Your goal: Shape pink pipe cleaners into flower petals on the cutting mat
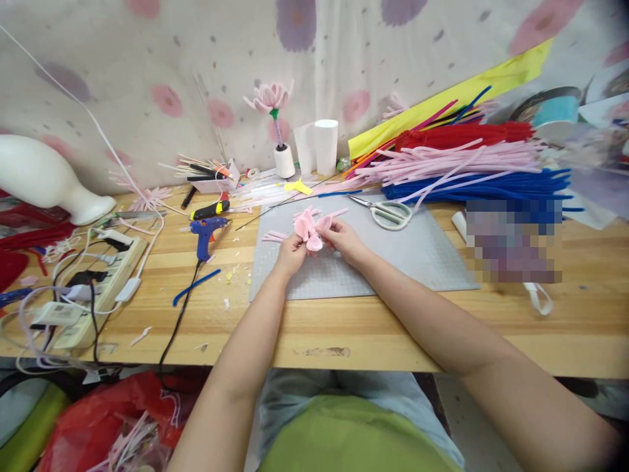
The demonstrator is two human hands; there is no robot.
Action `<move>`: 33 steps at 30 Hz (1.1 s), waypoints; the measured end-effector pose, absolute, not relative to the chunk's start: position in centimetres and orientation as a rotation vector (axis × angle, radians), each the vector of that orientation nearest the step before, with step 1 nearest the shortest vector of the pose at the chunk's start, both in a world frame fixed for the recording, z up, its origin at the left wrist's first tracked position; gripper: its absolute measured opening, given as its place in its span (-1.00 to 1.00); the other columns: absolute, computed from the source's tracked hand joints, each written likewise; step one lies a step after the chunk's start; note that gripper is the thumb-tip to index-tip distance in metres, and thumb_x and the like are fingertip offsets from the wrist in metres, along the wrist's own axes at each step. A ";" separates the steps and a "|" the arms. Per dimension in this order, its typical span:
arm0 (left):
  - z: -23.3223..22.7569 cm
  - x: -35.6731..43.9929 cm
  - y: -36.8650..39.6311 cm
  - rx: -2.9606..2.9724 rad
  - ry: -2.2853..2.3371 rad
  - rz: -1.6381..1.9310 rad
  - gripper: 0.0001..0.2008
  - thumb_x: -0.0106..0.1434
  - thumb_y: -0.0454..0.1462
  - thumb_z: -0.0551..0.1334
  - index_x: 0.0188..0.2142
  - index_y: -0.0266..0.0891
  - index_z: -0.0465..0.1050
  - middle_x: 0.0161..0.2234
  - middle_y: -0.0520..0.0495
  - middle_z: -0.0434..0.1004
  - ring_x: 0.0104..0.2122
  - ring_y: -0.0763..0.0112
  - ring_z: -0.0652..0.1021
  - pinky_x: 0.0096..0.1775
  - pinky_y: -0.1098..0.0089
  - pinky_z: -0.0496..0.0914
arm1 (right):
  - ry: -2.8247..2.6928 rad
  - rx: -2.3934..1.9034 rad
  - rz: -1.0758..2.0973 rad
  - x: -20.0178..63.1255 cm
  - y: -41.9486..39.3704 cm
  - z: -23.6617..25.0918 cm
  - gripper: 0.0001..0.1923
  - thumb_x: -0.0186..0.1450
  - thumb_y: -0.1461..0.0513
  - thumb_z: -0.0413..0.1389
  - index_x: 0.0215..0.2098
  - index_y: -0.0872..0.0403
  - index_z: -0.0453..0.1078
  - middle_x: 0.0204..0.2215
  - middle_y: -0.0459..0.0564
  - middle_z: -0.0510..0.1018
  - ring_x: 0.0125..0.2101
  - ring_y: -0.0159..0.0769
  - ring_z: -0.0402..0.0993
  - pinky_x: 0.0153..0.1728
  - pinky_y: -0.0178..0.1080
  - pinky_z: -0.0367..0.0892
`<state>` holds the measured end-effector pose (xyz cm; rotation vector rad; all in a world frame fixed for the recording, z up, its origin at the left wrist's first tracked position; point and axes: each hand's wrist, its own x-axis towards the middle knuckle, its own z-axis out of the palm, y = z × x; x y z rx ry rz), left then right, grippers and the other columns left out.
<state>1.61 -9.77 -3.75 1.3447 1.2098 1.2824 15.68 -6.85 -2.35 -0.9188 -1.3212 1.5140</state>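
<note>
a pink fuzzy flower [306, 228] sits between the two hands, over the grey mat [339, 282] on the wooden counter [393, 334]. the fingers of the left hand [291, 255] are pinched on its lower left edge, and those of the right hand [345, 241] are clamped on the petal at its right side; some fingertips are hidden behind the petals. short pink strips [275, 236] lie just beside the left hand, and scissors [374, 208] rest beyond the right, apart from the flower
</note>
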 end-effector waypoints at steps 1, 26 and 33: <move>-3.8 1.6 -9.7 1.352 1.208 1.279 -0.97 -0.05 -0.34 0.18 -0.55 -0.29 0.36 -0.68 0.12 0.31 -0.66 0.52 0.39 -0.53 0.40 0.39 | -1.318 -0.920 1.517 15.7 -6.8 -2.4 -0.60 -0.03 -0.04 0.19 -0.50 0.10 0.24 -0.70 -0.23 0.24 -0.71 -0.56 0.06 -0.69 -0.40 -0.05; -4.1 0.6 -9.5 1.829 1.579 1.451 -0.85 0.10 -0.24 0.17 -0.52 -0.25 0.41 -0.55 -0.01 0.46 -0.53 0.44 0.46 -0.43 0.44 0.32 | -1.263 -1.120 1.905 16.4 -7.0 -0.7 -0.68 0.13 0.04 0.13 -0.46 0.16 0.36 -0.61 -0.05 0.47 -0.70 -0.53 0.27 -0.74 -0.46 0.09; -3.7 0.8 -9.8 1.953 1.597 1.461 -0.89 0.12 -0.32 0.14 -0.49 -0.24 0.41 -0.44 -0.04 0.50 -0.39 0.42 0.50 -0.33 0.45 0.34 | -1.185 -1.030 2.053 16.0 -7.3 -0.3 -0.94 0.10 0.31 0.16 -0.49 0.18 0.37 -0.58 -0.08 0.49 -0.66 -0.57 0.30 -0.71 -0.51 0.14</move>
